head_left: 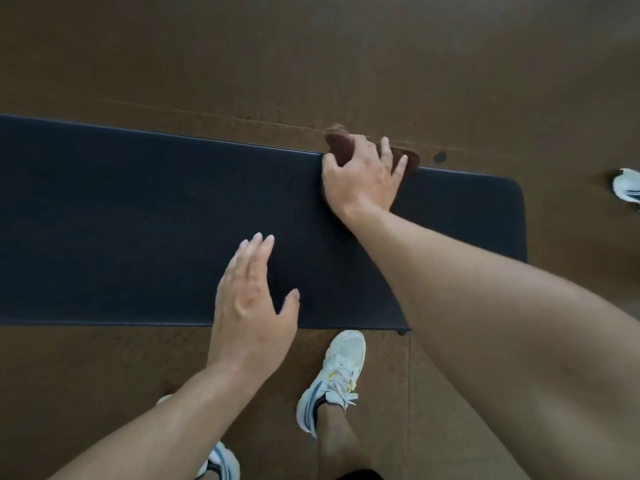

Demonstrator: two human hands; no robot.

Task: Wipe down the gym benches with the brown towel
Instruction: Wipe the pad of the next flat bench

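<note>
Right hand presses brown towel over far edge of bench pad, fingers spread and curled onto cloth — likely working edge seam. Left hand flat, fingers straight, above near side of pad — probably bracing; contact unclear. Towel mostly hidden under hand; pad cut off at left. Bench frame unseen.

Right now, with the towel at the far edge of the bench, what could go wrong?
1. The brown towel overhangs the far edge of the bench; a loose grip from the right hand could drop it on the floor.
2. The left hand lies open near the bench's near edge and might slip if leaned on.
</note>
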